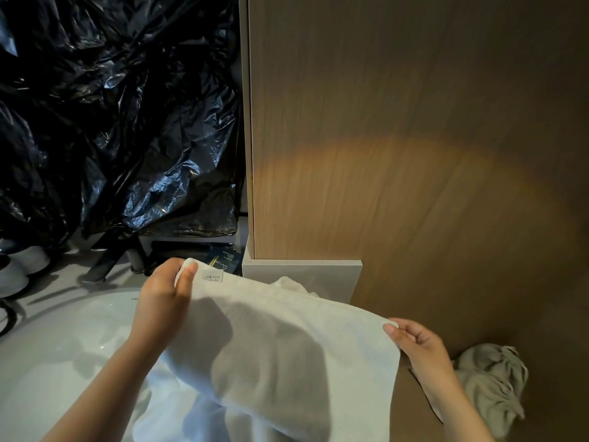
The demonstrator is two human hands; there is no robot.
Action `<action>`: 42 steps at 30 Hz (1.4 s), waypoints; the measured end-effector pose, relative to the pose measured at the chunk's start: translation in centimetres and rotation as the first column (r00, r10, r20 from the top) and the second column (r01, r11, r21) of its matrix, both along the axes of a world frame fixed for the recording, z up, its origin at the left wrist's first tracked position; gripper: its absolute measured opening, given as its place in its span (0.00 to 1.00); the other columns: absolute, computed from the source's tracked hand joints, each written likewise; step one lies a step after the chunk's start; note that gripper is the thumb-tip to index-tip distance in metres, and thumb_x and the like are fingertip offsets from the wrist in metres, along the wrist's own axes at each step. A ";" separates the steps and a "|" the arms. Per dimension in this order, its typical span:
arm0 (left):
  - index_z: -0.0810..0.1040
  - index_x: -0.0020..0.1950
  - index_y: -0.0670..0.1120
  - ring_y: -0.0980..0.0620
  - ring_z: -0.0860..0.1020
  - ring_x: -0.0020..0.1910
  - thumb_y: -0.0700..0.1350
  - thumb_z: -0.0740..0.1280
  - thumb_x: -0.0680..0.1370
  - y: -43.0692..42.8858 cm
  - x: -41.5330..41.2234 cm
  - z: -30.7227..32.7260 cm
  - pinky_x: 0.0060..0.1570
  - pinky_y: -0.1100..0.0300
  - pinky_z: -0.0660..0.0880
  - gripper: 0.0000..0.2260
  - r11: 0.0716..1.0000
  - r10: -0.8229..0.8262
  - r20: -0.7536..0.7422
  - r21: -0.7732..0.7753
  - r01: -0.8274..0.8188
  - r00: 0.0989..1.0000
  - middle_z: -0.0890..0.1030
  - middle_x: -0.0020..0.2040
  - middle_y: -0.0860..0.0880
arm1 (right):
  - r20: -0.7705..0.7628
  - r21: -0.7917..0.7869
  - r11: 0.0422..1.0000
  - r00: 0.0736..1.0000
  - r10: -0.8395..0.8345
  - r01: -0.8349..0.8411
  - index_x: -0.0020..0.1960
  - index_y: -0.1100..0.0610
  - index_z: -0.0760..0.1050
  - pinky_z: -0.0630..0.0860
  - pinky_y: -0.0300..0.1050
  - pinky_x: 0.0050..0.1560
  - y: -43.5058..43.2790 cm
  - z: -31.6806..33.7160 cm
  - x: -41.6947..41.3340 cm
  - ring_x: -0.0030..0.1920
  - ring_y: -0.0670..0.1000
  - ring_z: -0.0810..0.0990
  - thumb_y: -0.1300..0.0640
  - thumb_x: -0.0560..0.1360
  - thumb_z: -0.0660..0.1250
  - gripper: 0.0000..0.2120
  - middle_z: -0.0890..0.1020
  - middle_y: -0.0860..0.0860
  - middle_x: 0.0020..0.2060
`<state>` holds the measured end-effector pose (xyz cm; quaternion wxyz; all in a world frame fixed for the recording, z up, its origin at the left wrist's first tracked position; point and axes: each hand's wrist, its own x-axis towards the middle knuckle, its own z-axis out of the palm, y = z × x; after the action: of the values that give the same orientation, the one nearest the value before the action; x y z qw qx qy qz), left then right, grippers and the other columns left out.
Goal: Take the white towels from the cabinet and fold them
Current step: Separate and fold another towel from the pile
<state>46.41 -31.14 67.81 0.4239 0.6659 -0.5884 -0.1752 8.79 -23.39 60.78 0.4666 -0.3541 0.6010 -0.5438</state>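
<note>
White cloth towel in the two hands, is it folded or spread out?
Spread out. The left hand pinches one top corner, the right hand pinches the other, and the white cloth towel hangs stretched between them.

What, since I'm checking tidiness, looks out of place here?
A crumpled grey cloth lies bunched on the brown wooden surface at lower right, unfolded, beside the right hand pinching the white towel.
</note>
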 end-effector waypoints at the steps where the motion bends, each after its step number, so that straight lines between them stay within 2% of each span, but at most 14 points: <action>1: 0.74 0.42 0.41 0.48 0.71 0.37 0.44 0.61 0.82 0.1 0.0 0.0 0.37 0.60 0.66 0.11 1.000 -0.002 -0.001 -0.002 0.002 1.000 0.75 0.35 0.47 | -0.011 0.000 1.000 1.000 0.004 -0.004 0.49 0.60 0.82 0.76 0.48 0.48 0.1 0.1 -0.1 0.40 0.55 0.83 0.49 0.65 0.79 0.19 0.86 0.59 0.41; 3: 0.74 0.41 0.41 0.53 0.71 0.36 0.44 0.61 0.82 0.1 0.0 0.0 0.38 0.63 0.66 0.11 1.000 -0.006 -0.006 -0.011 0.006 1.000 0.75 0.34 0.47 | -0.050 -0.013 1.000 0.999 -0.004 0.003 0.46 0.58 0.81 0.75 0.45 0.43 0.2 0.4 0.0 0.36 0.52 0.81 0.47 0.66 0.78 0.17 0.84 0.59 0.37; 6: 0.72 0.39 0.43 0.52 0.71 0.35 0.44 0.61 0.82 0.0 0.1 0.0 0.37 0.60 0.66 0.12 1.000 -0.005 -0.007 -0.011 0.005 1.000 0.73 0.33 0.48 | -0.117 -0.062 0.998 0.993 -0.009 0.002 0.41 0.58 0.79 0.70 0.42 0.36 0.2 1.0 -0.1 0.32 0.50 0.75 0.56 0.76 0.70 0.07 0.79 0.54 0.30; 11: 0.71 0.38 0.44 0.50 0.70 0.34 0.44 0.60 0.82 0.0 -0.2 0.2 0.34 0.58 0.64 0.13 1.000 0.007 0.010 -0.020 -0.007 1.000 0.72 0.31 0.49 | -0.116 -0.116 0.992 0.992 -0.060 0.046 0.44 0.67 0.72 0.68 0.50 0.41 0.4 2.0 0.9 0.37 0.56 0.73 0.45 0.75 0.70 0.23 0.76 0.67 0.36; 16: 0.69 0.37 0.47 0.54 0.70 0.34 0.44 0.60 0.82 0.3 -0.2 0.4 0.34 0.61 0.65 0.13 1.000 -0.004 0.017 -0.027 0.004 1.000 0.73 0.32 0.49 | -0.083 -0.171 0.970 0.979 -0.187 0.171 0.48 0.66 0.74 0.75 0.35 0.32 0.0 2.5 2.1 0.34 0.47 0.79 0.57 0.82 0.61 0.12 0.81 0.57 0.37; 19: 0.71 0.38 0.46 0.53 0.72 0.35 0.44 0.61 0.82 0.5 -0.1 0.3 0.35 0.61 0.66 0.12 1.000 -0.014 0.022 -0.009 0.014 1.000 0.74 0.33 0.50 | -0.152 -0.241 0.947 0.955 -0.255 0.214 0.45 0.65 0.72 0.72 0.37 0.31 -0.1 3.4 2.9 0.33 0.46 0.74 0.57 0.81 0.62 0.12 0.78 0.51 0.33; 22: 0.76 0.51 0.44 0.45 0.76 0.45 0.45 0.64 0.80 0.7 0.0 0.5 0.43 0.54 0.70 0.05 1.000 -0.024 0.074 0.020 0.023 0.997 0.77 0.46 0.46 | -0.268 -0.279 0.941 0.925 -0.268 0.192 0.41 0.59 0.72 0.70 0.43 0.34 -0.1 5.0 3.5 0.33 0.47 0.73 0.56 0.80 0.64 0.11 0.77 0.45 0.30; 24: 0.73 0.65 0.40 0.43 0.74 0.55 0.45 0.67 0.79 1.1 -0.4 1.3 0.56 0.51 0.70 0.17 0.999 -0.031 0.137 -0.006 0.032 0.990 0.74 0.57 0.43 | -0.336 -0.322 0.936 0.908 -0.253 0.141 0.41 0.55 0.73 0.71 0.47 0.36 -0.1 6.6 4.2 0.34 0.45 0.75 0.56 0.80 0.63 0.09 0.78 0.45 0.32; 26: 0.72 0.67 0.38 0.43 0.72 0.59 0.48 0.65 0.78 1.6 -1.5 2.8 0.60 0.53 0.67 0.21 0.988 -0.094 0.218 -0.102 0.118 0.972 0.74 0.59 0.41 | -0.387 -0.352 0.933 0.895 -0.220 0.077 0.42 0.54 0.74 0.72 0.48 0.37 -0.1 8.3 5.0 0.35 0.47 0.77 0.55 0.80 0.64 0.09 0.79 0.47 0.35; 29: 0.75 0.65 0.43 0.52 0.73 0.58 0.51 0.62 0.75 3.0 -4.3 5.3 0.57 0.65 0.65 0.21 0.943 -0.281 0.202 -0.123 0.309 0.938 0.76 0.58 0.51 | -0.439 -0.377 0.926 0.887 -0.141 -0.039 0.42 0.55 0.74 0.71 0.45 0.37 -0.2 10.9 6.5 0.35 0.47 0.76 0.53 0.79 0.66 0.09 0.78 0.49 0.35; 33: 0.73 0.66 0.54 0.75 0.68 0.58 0.55 0.61 0.77 5.0 -8.0 6.9 0.56 0.78 0.63 0.18 0.849 -0.503 0.089 -0.136 0.511 0.860 0.72 0.58 0.66 | -0.463 -0.407 0.892 0.886 -0.017 -0.196 0.41 0.56 0.76 0.70 0.39 0.35 0.0 13.9 8.4 0.35 0.47 0.76 0.49 0.73 0.67 0.10 0.79 0.50 0.34; 36: 0.70 0.69 0.59 0.74 0.66 0.64 0.54 0.61 0.81 5.3 -9.3 7.4 0.58 0.81 0.59 0.16 0.791 -0.605 0.012 -0.104 0.603 0.796 0.72 0.64 0.66 | -0.455 -0.430 0.861 0.889 0.052 -0.270 0.40 0.56 0.77 0.69 0.38 0.33 0.1 15.2 9.4 0.33 0.46 0.74 0.46 0.71 0.69 0.12 0.77 0.52 0.31; 39: 0.75 0.62 0.60 0.67 0.73 0.60 0.54 0.60 0.79 5.4 -9.7 7.7 0.57 0.73 0.67 0.13 0.751 -0.660 -0.060 -0.104 0.653 0.749 0.78 0.58 0.65 | -0.433 -0.457 0.842 0.899 0.071 -0.287 0.40 0.56 0.77 0.69 0.40 0.32 0.1 15.8 9.9 0.32 0.47 0.72 0.43 0.68 0.69 0.15 0.76 0.55 0.31; 42: 0.81 0.48 0.51 0.63 0.77 0.44 0.51 0.60 0.79 5.7 -9.9 8.1 0.44 0.71 0.69 0.10 0.728 -0.686 -0.138 -0.141 0.671 0.715 0.80 0.42 0.61 | -0.399 -0.458 0.849 0.914 0.071 -0.265 0.38 0.57 0.77 0.66 0.36 0.30 0.2 15.9 10.2 0.30 0.44 0.69 0.46 0.68 0.72 0.14 0.73 0.50 0.27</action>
<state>36.53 -25.45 75.92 0.4083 0.3672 -0.7571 -0.3540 19.00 -23.19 76.64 0.2840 -0.6104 0.4809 -0.5616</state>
